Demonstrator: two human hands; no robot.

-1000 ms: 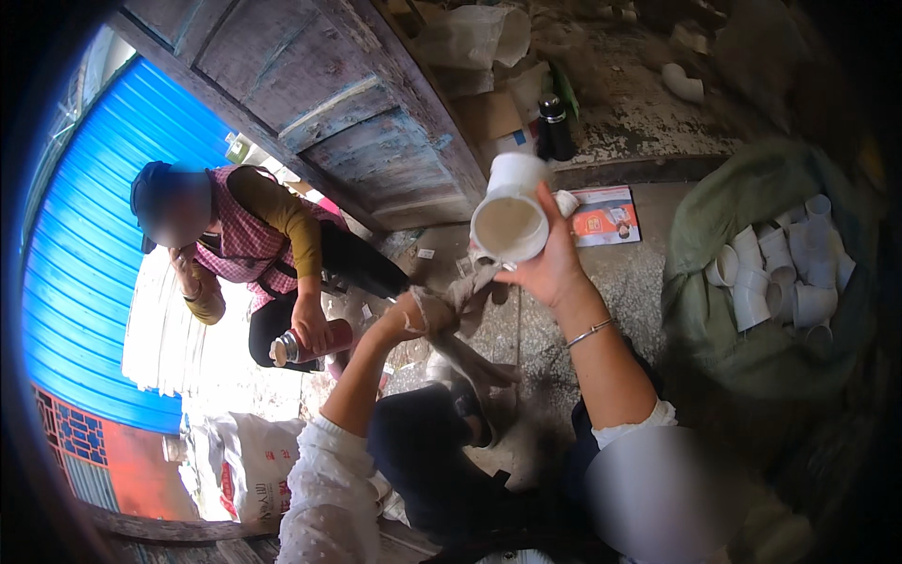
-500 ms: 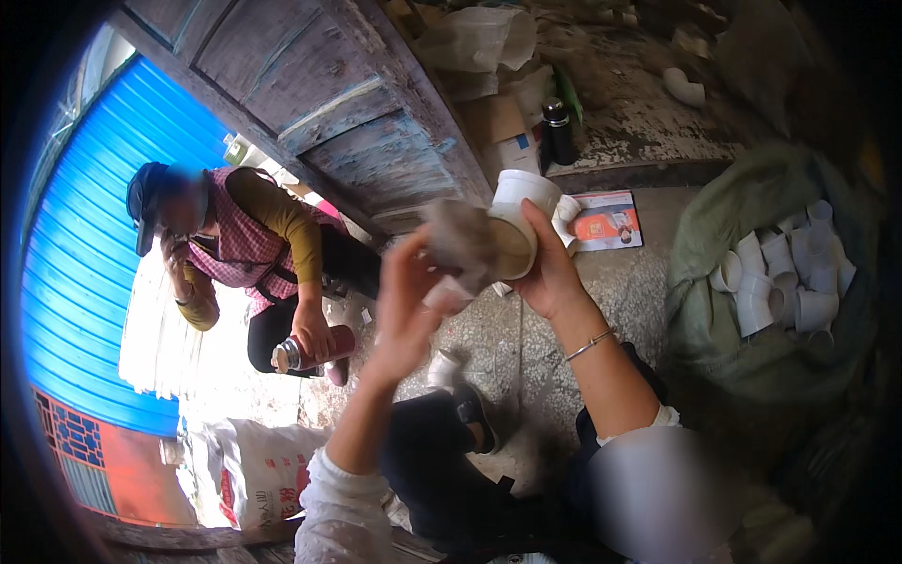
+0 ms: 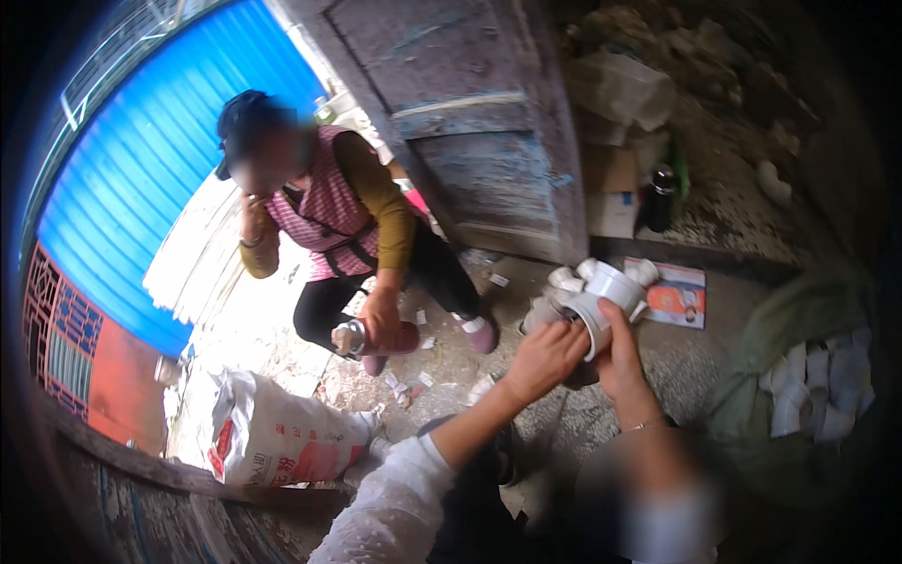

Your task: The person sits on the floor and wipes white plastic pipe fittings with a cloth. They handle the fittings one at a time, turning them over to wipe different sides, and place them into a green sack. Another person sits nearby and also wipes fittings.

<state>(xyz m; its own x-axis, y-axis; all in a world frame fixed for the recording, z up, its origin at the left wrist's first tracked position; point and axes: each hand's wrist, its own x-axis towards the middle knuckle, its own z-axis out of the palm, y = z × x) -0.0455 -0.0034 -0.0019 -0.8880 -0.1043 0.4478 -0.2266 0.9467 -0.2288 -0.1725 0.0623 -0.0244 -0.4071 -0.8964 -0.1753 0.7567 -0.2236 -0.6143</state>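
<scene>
While white pipe fitting is gripped at chest height by right hand, fingers closed round its collar, left hand is pressed to its open mouth, apparently pinching something small. Fitting best kept steady, mouth turned toward left hand; sack of fittings lies just right.

- A weathered grey wooden door leans across 12 o'clock.
- Blue corrugated sheeting fills 10 o'clock, bright with daylight.
- A red lattice panel stands at 9 o'clock.
- The concrete floor, littered with small white scraps, spreads through the centre.
- A rough, crumbling wall darkens 1 to 2 o'clock.
- A worn plank edge crosses 7 o'clock.
</scene>
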